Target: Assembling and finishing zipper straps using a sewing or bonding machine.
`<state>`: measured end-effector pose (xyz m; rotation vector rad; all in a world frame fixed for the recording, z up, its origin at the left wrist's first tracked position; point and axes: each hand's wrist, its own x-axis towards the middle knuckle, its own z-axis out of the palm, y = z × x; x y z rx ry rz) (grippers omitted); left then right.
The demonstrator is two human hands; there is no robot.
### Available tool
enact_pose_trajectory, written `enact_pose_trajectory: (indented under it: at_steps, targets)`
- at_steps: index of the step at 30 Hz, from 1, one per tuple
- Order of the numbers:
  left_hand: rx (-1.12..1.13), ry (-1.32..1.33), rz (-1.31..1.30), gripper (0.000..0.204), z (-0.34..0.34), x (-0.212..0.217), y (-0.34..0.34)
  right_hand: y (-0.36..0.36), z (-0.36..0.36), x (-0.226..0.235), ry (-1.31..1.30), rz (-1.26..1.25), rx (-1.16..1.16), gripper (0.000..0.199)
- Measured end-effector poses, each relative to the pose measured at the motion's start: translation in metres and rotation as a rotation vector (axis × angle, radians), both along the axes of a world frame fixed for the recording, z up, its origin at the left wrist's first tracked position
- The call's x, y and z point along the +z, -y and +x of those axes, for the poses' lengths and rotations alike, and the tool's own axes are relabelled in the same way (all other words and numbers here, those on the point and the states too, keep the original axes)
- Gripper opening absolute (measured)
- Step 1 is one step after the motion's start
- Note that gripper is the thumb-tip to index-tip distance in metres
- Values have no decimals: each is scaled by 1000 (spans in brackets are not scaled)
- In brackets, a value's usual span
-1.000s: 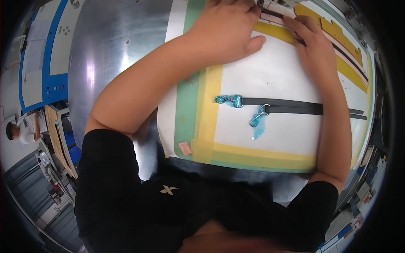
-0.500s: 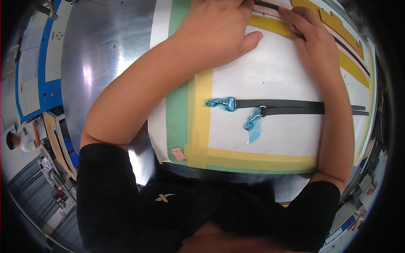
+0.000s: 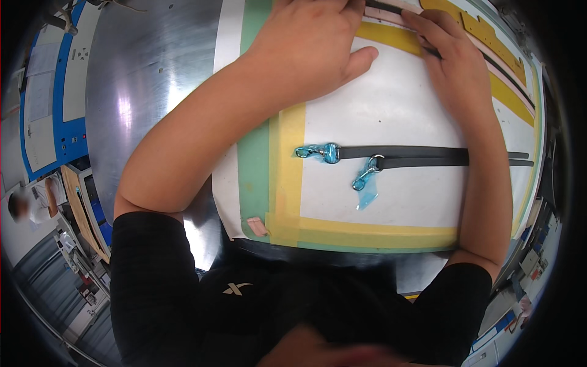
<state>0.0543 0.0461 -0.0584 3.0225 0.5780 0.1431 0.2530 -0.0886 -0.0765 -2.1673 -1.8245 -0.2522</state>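
Observation:
My left hand (image 3: 312, 46) lies at the top edge over the left part of a narrow black strap (image 3: 384, 7). Its thumb sticks out to the side, and its fingertips are cut off by the picture's edge. Farther right along that strap, my right hand (image 3: 455, 58) has its bent fingers closed on it. The strap lies along a pink strip between mustard-yellow bands (image 3: 391, 38). Nearer to me, two dark straps (image 3: 403, 152) lie side by side, partly under my right forearm. Metal snap hooks (image 3: 365, 176) in blue film hang at their left ends.
A white sheet (image 3: 379, 202) with yellow tape and a green border covers the work surface. Left of it is a bare metal tabletop (image 3: 147, 79). A pink scrap (image 3: 257, 226) sits at the near left corner. Another person (image 3: 36, 202) is far left, beyond a blue-framed machine (image 3: 70, 137).
The whole view has shifted very slightly to the left. Both hands keep their places on the strap, and the two straps with hooks lie as before.

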Motion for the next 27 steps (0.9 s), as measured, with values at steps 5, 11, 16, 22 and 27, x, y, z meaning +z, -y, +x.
enact_pose_trajectory:
  at_steps: [5, 11, 16, 22, 27]
  targets:
    - [-2, -13, 3, 69, 2, 0, -1, -1, -3, 2, -93, -28, -9, 44]
    - [10, 3, 21, 69, 1, -2, 1, -3, -3, 0, -106, -25, 4, 44]
    - [12, 20, 37, 68, 6, -14, -4, -3, -6, -1, -120, -17, 5, 43]
    - [32, 245, 105, 63, 6, -32, 4, -5, -4, -5, -58, -45, -3, 43]
    - [43, 262, 100, 65, 3, -34, -4, -16, -7, -5, -22, -31, 20, 41]
